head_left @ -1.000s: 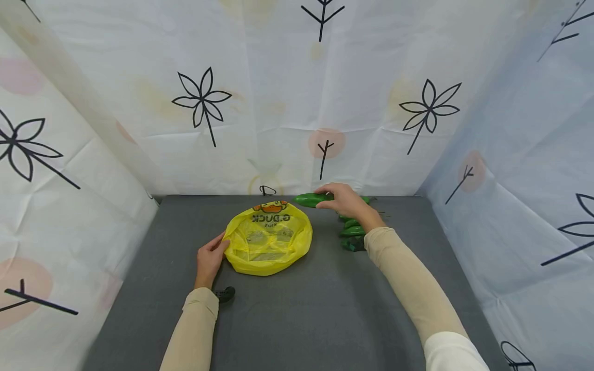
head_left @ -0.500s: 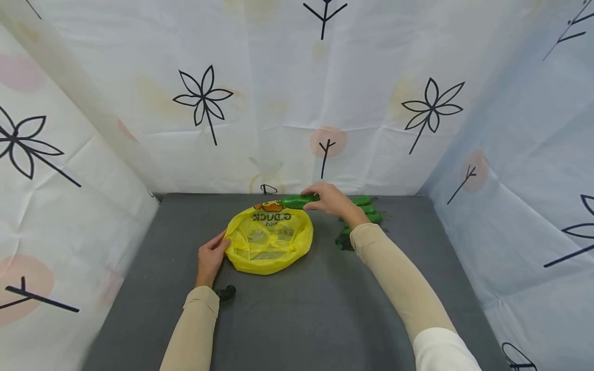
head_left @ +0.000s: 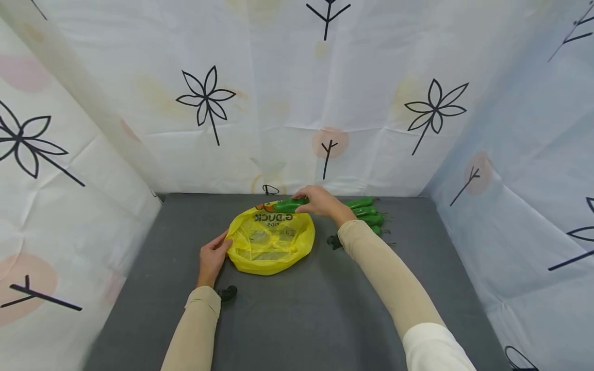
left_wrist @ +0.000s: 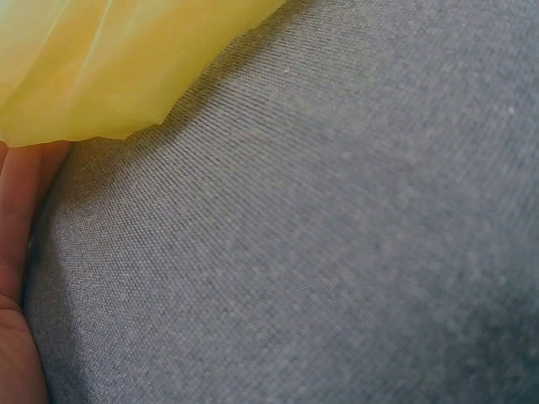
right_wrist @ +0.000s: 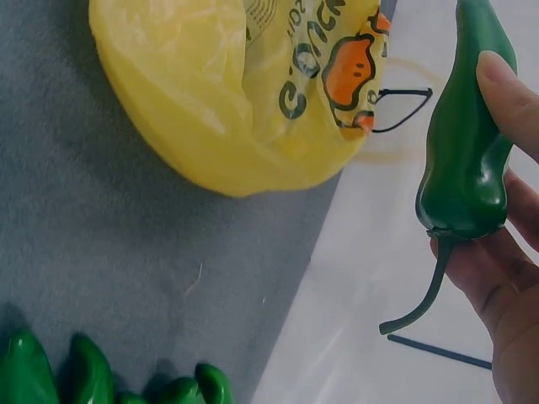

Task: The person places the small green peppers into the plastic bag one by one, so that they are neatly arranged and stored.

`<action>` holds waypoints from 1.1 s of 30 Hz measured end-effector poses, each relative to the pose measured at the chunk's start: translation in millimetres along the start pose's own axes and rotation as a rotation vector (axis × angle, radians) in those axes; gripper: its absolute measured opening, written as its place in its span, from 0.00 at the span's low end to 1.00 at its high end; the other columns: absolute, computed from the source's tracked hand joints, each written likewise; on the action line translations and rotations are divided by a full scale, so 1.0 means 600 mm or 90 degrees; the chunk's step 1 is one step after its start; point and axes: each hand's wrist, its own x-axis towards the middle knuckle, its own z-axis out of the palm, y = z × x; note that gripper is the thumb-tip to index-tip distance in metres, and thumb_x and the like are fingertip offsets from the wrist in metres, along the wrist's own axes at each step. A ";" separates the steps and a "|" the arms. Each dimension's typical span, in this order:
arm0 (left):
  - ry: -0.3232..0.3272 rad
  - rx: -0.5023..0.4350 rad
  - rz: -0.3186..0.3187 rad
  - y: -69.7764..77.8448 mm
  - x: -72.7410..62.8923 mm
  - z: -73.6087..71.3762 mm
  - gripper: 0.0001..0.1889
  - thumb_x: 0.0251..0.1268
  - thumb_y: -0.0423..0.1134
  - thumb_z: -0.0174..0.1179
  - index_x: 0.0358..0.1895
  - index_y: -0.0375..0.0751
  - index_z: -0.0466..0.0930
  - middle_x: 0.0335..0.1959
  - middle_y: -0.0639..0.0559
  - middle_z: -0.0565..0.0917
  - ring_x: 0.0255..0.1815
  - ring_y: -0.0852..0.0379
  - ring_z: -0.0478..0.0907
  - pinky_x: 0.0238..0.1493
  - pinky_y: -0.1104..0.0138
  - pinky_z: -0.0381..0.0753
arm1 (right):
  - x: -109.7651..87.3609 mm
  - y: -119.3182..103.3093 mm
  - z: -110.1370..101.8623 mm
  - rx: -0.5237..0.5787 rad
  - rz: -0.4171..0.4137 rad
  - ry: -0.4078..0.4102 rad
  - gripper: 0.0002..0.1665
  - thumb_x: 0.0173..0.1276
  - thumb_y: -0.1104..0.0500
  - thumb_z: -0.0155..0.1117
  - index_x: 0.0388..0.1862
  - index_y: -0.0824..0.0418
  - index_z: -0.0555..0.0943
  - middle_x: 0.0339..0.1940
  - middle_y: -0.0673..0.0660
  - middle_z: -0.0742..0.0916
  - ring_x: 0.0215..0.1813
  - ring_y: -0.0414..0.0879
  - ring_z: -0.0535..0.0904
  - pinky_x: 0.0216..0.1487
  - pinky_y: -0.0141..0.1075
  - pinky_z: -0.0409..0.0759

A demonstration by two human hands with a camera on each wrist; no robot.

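Note:
A yellow plastic bag (head_left: 271,246) with a printed duck stands with its mouth spread wide. My left hand (head_left: 212,262) pinches the bag's left rim; in the left wrist view the fingertips disappear behind the yellow plastic (left_wrist: 101,76). My right hand (head_left: 320,202) holds a green chili pepper (head_left: 287,206) over the bag's far right rim. The right wrist view shows this green pepper (right_wrist: 463,143) between thumb and fingers, its curved stem hanging free toward the wrist side.
Several more green peppers (head_left: 368,212) lie in a row on the grey table (head_left: 297,319) right of the bag, partly behind the right forearm. Printed white cloth (head_left: 278,103) encloses the table at the back and both sides.
My right hand has carried the pepper leftward from the row of peppers to over the bag's rim. The left hand keeps its hold on the bag.

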 end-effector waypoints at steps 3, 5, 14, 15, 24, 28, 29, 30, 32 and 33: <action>0.000 0.000 0.001 0.000 -0.001 -0.001 0.27 0.68 0.58 0.65 0.69 0.58 0.79 0.67 0.49 0.82 0.58 0.62 0.79 0.43 0.83 0.78 | 0.010 -0.006 0.006 0.007 0.003 -0.001 0.28 0.71 0.51 0.70 0.68 0.53 0.80 0.65 0.54 0.84 0.68 0.51 0.78 0.67 0.46 0.78; 0.000 0.001 0.002 -0.001 -0.001 -0.002 0.27 0.69 0.57 0.65 0.69 0.58 0.78 0.67 0.49 0.82 0.59 0.60 0.79 0.43 0.84 0.77 | 0.016 -0.012 0.009 0.012 0.002 0.001 0.28 0.71 0.50 0.70 0.68 0.52 0.79 0.65 0.54 0.84 0.68 0.51 0.78 0.68 0.46 0.78; -0.002 -0.006 -0.004 0.003 0.004 -0.001 0.27 0.69 0.55 0.65 0.69 0.56 0.78 0.68 0.48 0.81 0.68 0.52 0.77 0.43 0.86 0.75 | 0.043 -0.038 0.020 0.034 -0.017 0.007 0.27 0.70 0.53 0.71 0.67 0.56 0.79 0.64 0.55 0.84 0.66 0.51 0.79 0.67 0.45 0.78; -0.002 -0.006 -0.005 0.003 0.005 -0.001 0.27 0.68 0.55 0.66 0.69 0.56 0.79 0.68 0.48 0.81 0.68 0.52 0.77 0.43 0.86 0.75 | 0.046 -0.039 0.023 0.035 -0.020 0.008 0.27 0.70 0.54 0.71 0.66 0.56 0.79 0.63 0.56 0.85 0.65 0.51 0.80 0.66 0.44 0.79; -0.004 -0.008 -0.009 0.005 0.002 -0.006 0.27 0.69 0.55 0.66 0.69 0.56 0.79 0.68 0.49 0.81 0.70 0.53 0.76 0.43 0.87 0.75 | 0.074 -0.044 0.055 0.079 -0.018 -0.003 0.28 0.70 0.55 0.71 0.67 0.59 0.79 0.63 0.58 0.85 0.62 0.51 0.81 0.62 0.43 0.81; -0.002 -0.005 -0.003 0.005 0.001 -0.004 0.28 0.68 0.57 0.65 0.69 0.56 0.78 0.68 0.48 0.81 0.67 0.52 0.77 0.43 0.85 0.76 | 0.083 -0.043 0.069 0.085 -0.013 -0.011 0.28 0.70 0.55 0.71 0.67 0.59 0.80 0.62 0.57 0.85 0.61 0.50 0.82 0.59 0.42 0.82; 0.000 -0.006 -0.002 0.004 0.001 -0.004 0.28 0.68 0.57 0.66 0.69 0.56 0.79 0.68 0.48 0.81 0.67 0.52 0.78 0.43 0.85 0.76 | 0.085 -0.044 0.072 0.088 -0.012 -0.012 0.28 0.70 0.55 0.71 0.66 0.59 0.80 0.62 0.58 0.85 0.60 0.50 0.82 0.59 0.42 0.82; -0.001 -0.003 0.002 0.004 0.001 -0.003 0.28 0.68 0.58 0.65 0.69 0.56 0.78 0.68 0.48 0.81 0.66 0.53 0.78 0.43 0.85 0.76 | 0.086 -0.044 0.074 0.090 -0.008 -0.013 0.28 0.70 0.55 0.71 0.66 0.59 0.80 0.62 0.58 0.85 0.60 0.51 0.82 0.59 0.42 0.82; -0.001 -0.003 0.006 0.002 0.001 -0.002 0.28 0.67 0.59 0.65 0.69 0.56 0.79 0.67 0.48 0.81 0.66 0.53 0.78 0.44 0.85 0.77 | 0.088 -0.046 0.078 0.099 -0.003 -0.012 0.27 0.69 0.56 0.72 0.66 0.60 0.80 0.62 0.59 0.86 0.60 0.52 0.82 0.59 0.43 0.82; -0.002 -0.004 0.009 0.002 0.000 -0.002 0.28 0.68 0.58 0.65 0.69 0.56 0.79 0.67 0.48 0.81 0.66 0.53 0.78 0.44 0.85 0.77 | 0.089 -0.046 0.080 0.104 -0.001 -0.012 0.28 0.69 0.56 0.72 0.66 0.61 0.80 0.62 0.59 0.86 0.61 0.54 0.82 0.59 0.44 0.82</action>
